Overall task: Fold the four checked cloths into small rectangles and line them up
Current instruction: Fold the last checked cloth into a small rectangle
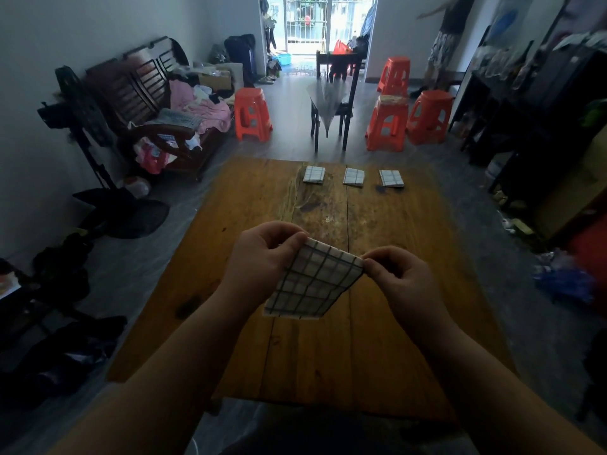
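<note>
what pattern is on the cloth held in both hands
White with a dark checked grid, on the cloth pinched by both hands; seen in the head view.

white dark-checked cloth [315,280], brown table [387,339], orange stools [252,113]

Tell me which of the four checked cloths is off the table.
The checked cloth pinched between the left hand and right hand; the three folded cloths lie in a row on the table.

Four orange stools [252,113] beyond table [249,323]
</note>
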{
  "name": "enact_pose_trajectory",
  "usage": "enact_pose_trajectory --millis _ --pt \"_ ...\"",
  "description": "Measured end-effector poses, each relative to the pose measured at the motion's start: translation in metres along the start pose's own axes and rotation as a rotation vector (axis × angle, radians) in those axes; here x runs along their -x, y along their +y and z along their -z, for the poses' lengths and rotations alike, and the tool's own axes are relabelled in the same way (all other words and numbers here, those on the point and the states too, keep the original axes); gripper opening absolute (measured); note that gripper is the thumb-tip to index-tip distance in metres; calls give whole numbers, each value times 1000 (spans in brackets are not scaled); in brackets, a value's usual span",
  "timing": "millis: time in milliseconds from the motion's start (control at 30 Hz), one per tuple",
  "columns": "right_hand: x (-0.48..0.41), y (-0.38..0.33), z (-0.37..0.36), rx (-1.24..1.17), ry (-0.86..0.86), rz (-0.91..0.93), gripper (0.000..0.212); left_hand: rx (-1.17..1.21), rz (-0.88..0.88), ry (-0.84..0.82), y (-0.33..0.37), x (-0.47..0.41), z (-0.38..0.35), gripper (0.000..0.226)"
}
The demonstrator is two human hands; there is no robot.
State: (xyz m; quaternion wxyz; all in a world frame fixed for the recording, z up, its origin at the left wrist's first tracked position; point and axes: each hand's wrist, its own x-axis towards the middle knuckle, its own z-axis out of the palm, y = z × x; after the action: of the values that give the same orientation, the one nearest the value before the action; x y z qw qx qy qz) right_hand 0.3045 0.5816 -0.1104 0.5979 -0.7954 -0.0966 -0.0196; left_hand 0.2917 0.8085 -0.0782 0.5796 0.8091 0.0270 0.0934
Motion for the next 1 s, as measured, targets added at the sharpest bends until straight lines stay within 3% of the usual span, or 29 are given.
enact_pose_trajectory --millis 233,400,500,767,1000 --pt "0 -6 0 137 -37 -2 8 -67 -70 -2 -2 3 -1 8" --pt "-4 -16 -15 197 -165 53 6 -109 -96 -99 3 8 -11 8" --pt "-2 -18 -23 187 -154 89 9 -99 -93 -143 5 12 -16 10" --pt "7 -14 -16 -28 -139 -17 8 -94 -38 -93 2 15 -13 8" --pt "12 1 -2 -50 -88 -161 9 -34 49 59 -3 12 17 9"
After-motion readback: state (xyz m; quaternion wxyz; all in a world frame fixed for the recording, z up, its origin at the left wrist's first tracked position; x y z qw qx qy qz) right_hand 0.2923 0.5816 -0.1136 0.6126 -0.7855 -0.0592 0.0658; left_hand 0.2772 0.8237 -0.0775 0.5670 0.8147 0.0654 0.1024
